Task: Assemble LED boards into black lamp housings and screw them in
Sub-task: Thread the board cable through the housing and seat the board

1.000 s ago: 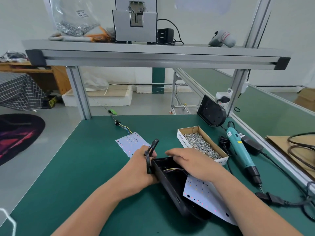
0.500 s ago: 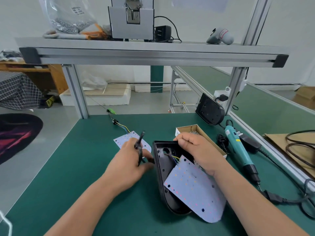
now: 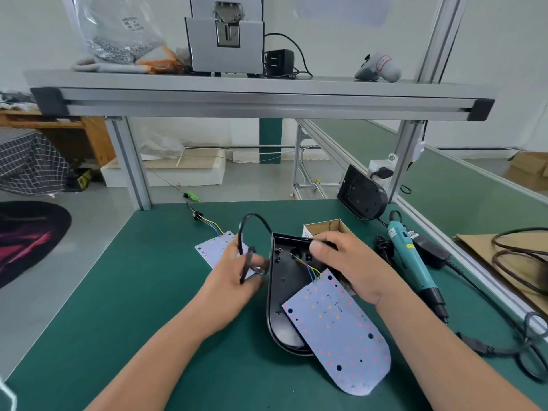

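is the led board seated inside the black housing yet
No, the LED board lies askew across the black housing, overhanging its rim onto the mat.

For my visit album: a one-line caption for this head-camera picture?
Left hand holds a looped black cable; right hand grips an open black lamp housing, its wired LED board lying half out.

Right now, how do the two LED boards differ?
The near LED board lies tilted across the rim of the black housing, overhanging it; the far LED board lies flat on the green mat. The near LED board's wires run into the housing; the far LED board's trail away over the mat. The left hand partly hides the far one. Both are pale and LED-dotted.
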### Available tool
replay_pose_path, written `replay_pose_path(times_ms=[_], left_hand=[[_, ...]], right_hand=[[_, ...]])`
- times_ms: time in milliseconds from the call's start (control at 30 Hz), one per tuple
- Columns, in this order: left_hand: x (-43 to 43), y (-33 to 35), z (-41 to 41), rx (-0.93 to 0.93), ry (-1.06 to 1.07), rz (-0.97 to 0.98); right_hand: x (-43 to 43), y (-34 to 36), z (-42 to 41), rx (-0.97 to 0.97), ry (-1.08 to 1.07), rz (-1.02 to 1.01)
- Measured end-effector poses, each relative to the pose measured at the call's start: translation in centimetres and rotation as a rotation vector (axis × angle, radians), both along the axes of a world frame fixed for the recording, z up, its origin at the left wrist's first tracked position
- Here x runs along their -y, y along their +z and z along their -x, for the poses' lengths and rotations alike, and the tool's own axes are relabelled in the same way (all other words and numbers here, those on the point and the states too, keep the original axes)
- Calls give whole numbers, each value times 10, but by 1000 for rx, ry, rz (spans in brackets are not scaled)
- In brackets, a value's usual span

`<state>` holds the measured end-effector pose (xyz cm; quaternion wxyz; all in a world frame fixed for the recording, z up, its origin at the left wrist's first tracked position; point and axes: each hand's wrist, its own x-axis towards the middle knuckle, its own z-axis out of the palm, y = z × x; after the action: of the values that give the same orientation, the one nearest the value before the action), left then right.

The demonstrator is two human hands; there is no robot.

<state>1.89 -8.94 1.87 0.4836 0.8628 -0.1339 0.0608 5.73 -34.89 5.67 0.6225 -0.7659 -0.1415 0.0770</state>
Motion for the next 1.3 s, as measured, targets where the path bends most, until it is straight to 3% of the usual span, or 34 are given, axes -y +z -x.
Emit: replay_pose_path(times_ms=[100, 167, 267, 367, 433, 500, 567, 633, 667, 700, 767, 833, 900, 1033, 1300], left_hand=[[-1, 0, -3, -160, 102, 290], [-3, -3, -6, -202, 221, 440], [-8, -9, -10, -198, 442, 502], [-16, -13, -9, -76, 524, 574], [-21, -15, -8, -22, 531, 468], [-23, -18, -9, -109, 515, 321], [-22, -20, -7, -147, 467, 53], [-12, -18, -2, 47, 465, -343], [-7, -16, -1, 221, 469, -462], [-2, -9, 4, 373, 439, -463], [7, 3, 17, 447, 295, -205], [20, 9, 31, 169, 116, 104], [34, 9, 35, -106, 13, 263], [47, 2, 28, -281, -99, 402], [39, -7, 26, -276, 121, 503]], right_hand=[[5, 2, 2, -146, 125, -30], [6, 0, 2, -85, 97, 9], [6, -2, 1, -5, 63, -18], [9, -1, -2, 147, -32, 81], [12, 0, -5, 183, -109, 84], [14, -1, -5, 193, -182, 18], [14, -3, -4, 196, -253, -34], [13, -3, -4, 191, -300, -72], [13, -4, -4, 184, -312, -80], [12, -4, -4, 174, -318, -76], [10, -4, -2, 170, -320, -46], [6, -6, 0, 180, -323, -16], [-1, -9, 2, 193, -340, 3], [-13, -11, 6, 183, -386, -11], [8, -1, 11, 239, -306, 245]])
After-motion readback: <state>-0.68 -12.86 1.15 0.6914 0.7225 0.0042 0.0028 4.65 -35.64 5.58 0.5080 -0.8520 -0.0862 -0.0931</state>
